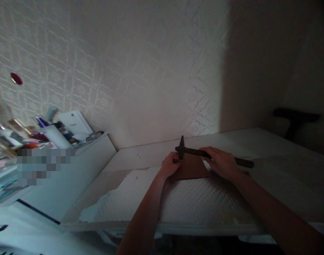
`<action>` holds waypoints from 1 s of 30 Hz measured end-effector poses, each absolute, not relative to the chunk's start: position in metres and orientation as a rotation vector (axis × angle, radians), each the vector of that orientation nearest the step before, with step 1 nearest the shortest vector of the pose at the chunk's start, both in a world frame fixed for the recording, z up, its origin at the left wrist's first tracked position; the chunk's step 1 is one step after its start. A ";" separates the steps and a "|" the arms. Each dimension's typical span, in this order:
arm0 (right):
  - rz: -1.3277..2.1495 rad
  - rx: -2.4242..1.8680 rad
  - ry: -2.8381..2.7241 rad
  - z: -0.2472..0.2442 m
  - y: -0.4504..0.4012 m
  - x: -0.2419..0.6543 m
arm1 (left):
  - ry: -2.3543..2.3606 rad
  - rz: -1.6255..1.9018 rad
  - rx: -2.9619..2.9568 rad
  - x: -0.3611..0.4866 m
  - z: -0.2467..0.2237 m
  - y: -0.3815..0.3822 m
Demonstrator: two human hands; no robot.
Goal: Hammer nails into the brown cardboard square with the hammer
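A dark hammer (194, 152) is held sideways in my right hand (222, 163), whose fingers wrap round the handle. The hammer's head stands upright at the left, just over the fingers of my left hand (171, 164). Those fingers are closed on a small dark object (176, 160), too small to name, at the upper left of a flat brown board (192, 169). The board lies on a white, bumpy sheet (188, 202) spread over the table. Part of the board is hidden behind the hammer and my left hand.
The pale table (239, 143) reaches back to a patterned wall (151, 88). At the left stands a white cabinet (71, 177) crowded with bottles, tubes and a white box (74, 123). A dark T-shaped object (295, 118) is beyond the table's right side.
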State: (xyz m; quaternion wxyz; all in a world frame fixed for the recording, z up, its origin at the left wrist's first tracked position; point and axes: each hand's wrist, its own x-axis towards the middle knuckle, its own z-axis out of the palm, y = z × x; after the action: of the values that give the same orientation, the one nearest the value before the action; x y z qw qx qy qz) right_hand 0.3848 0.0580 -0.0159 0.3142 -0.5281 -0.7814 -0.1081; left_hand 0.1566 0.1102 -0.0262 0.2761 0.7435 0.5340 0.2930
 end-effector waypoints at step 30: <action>-0.274 -1.373 -2.076 -0.016 0.058 0.385 | 1.468 0.845 2.010 0.158 -0.027 0.110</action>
State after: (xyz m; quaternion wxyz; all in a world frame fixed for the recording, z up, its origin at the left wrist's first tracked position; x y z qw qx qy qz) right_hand 0.3851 0.0584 -0.0160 0.3133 -0.5207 -0.7874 -0.1038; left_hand 0.1575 0.1099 -0.0266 0.2537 0.7397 0.5401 0.3111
